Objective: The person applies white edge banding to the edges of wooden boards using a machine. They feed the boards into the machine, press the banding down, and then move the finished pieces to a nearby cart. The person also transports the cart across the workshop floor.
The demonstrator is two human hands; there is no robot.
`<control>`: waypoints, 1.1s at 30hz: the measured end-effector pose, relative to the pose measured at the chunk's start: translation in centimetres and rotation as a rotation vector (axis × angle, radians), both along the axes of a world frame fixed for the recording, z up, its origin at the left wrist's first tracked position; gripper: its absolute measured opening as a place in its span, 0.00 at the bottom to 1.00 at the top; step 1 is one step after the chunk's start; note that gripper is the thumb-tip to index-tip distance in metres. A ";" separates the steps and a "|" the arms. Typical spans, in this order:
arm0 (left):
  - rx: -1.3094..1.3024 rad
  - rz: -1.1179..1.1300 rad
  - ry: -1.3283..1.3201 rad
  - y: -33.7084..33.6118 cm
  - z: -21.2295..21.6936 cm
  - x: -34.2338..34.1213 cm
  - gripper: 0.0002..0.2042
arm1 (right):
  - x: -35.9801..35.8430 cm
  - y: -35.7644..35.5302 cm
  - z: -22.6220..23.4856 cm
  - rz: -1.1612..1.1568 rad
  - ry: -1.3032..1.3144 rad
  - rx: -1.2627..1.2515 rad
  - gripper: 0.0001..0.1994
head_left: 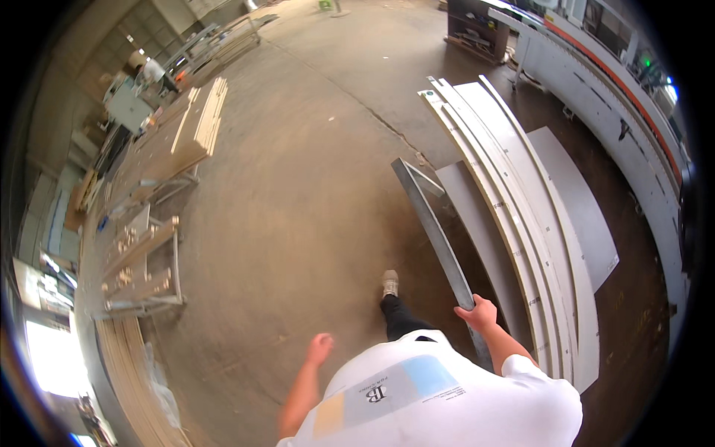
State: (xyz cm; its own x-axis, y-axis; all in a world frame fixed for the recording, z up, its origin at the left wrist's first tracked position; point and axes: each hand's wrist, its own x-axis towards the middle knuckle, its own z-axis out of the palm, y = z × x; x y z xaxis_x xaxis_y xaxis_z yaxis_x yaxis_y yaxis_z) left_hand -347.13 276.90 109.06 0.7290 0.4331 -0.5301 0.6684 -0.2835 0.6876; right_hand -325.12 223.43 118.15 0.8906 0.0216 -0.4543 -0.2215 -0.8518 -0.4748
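Beside the stack of white panels (521, 216) that lies flat on the concrete floor (313, 194), a person stands in a white printed shirt (439, 402), one shoe (389, 283) set forward. Right hand (479, 313) is closed around the near end of a long grey board (436, 231); the board runs away from the hand along the left edge of the stack, its far end near the stack's middle. Grip: fingers wrapped over the board's edge, holding it. Left hand (321, 347) hangs free, well left of the stack, touching nothing; fingers appear loosely curled, though the hand is too small to tell how far. A grey sheet (581, 201) lies flat at the right of the stack, partly under it. Beyond that sheet stands a long white machine (596, 82) with an orange stripe. Far left of the stack, metal racks (145, 261) carry wooden strips, and a pile of pale boards (201, 119) rests behind them. Further boards lie in a curved row (130, 380) at the lower left.
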 end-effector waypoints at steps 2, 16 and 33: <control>0.009 0.110 0.035 1.4 -0.3 3.5 0.19 | 5.2 1.4 0.6 -0.017 0.003 0.044 0.30; -0.035 0.026 0.309 11.2 2.1 27.6 0.21 | 37.6 17.6 0.6 -0.088 0.048 0.105 0.29; 0.130 -0.355 0.409 45.7 -4.5 80.8 0.23 | 66.3 35.3 -2.2 -0.251 0.179 -0.090 0.42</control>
